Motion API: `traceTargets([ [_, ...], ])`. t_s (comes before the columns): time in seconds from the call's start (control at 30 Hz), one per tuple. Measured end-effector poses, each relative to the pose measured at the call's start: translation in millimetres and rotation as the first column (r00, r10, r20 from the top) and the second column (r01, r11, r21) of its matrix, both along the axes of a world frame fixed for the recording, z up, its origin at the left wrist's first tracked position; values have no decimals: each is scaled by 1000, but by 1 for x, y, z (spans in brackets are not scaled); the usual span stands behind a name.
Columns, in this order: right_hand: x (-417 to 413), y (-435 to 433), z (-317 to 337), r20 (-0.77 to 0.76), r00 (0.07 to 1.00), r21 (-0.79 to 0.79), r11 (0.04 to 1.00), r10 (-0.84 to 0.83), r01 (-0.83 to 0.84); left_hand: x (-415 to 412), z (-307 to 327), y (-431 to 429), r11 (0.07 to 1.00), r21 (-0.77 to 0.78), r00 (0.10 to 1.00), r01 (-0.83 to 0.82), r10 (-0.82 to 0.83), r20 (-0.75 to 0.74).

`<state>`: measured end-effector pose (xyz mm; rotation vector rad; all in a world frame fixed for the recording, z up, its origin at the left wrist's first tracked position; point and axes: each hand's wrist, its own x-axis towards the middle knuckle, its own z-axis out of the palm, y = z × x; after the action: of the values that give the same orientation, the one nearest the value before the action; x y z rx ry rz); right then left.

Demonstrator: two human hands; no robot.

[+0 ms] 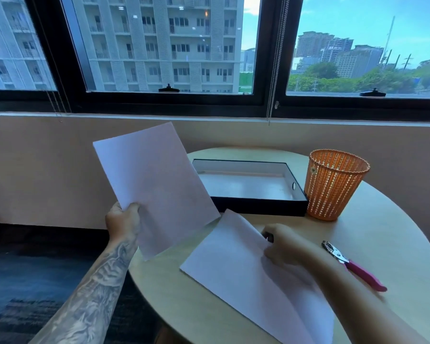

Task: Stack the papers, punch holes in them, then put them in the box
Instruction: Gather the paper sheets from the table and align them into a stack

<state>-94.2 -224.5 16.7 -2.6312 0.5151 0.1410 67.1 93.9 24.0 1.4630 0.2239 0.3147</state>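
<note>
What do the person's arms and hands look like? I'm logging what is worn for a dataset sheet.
Both arms are bare, with no sleeves in view. The left forearm is covered in dense grey-black tattoo work from near the wrist back toward the elbow, reaching the left hand. The right forearm shows no markings. No gloves, watch or bracelet show; the right hand is slightly blurred, so rings cannot be told.
</note>
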Motion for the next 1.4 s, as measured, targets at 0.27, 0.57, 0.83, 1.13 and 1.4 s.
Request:
traceTargets([
  [0.27, -12, -22, 16, 151, 988, 544, 832, 27, -106, 4, -13, 9, 987, 103, 983, -125, 137, -124],
  [0.57, -2, -7, 29, 359, 835, 869, 476, -416, -136, -21, -6, -37, 908, -31, 902, 417, -418, -103],
  [0.83, 4, -3, 16, 325, 727, 935, 323, -604, -150, -56, 7, -74, 717, -251, 732, 650, -679, -44],
  [1.13, -3, 6, 62, 582, 604, 786, 568, -545, -244, -63, 43, -90, 803, -68, 804, 593, -584, 114],
  [1.4, -10, 5, 54, 611, 629, 745, 619, -481, -250, -66, 37, -87, 818, -9, 812, 575, -569, 126],
])
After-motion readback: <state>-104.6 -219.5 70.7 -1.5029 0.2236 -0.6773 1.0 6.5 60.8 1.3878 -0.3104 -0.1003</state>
